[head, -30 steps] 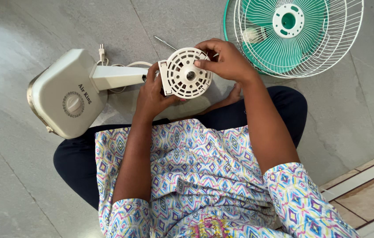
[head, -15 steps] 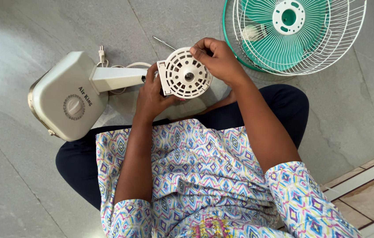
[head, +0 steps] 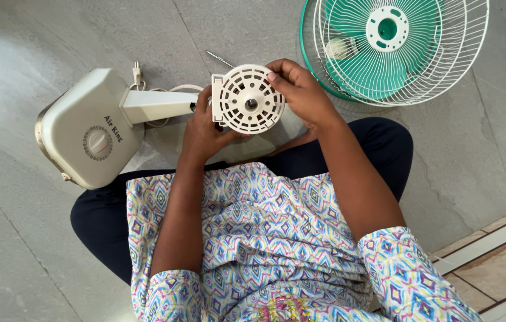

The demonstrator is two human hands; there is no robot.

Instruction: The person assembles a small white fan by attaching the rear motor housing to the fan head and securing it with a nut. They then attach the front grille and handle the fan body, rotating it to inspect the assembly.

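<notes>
Fingers of both the left hand and right hand grasp the round white motor housing.

Motor housing between base (left) and fan cage (right).

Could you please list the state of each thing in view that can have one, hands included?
left hand: gripping the motor housing from its left side.
right hand: fingertips on the housing's upper right rim.
motor housing: bare, no blade or guard on it, vented face towards the camera.
fan base: tipped over on the floor.
fan blade: detached, lying inside the guard.
wire guard: off the fan, flat on the floor.
power plug: unplugged.
</notes>
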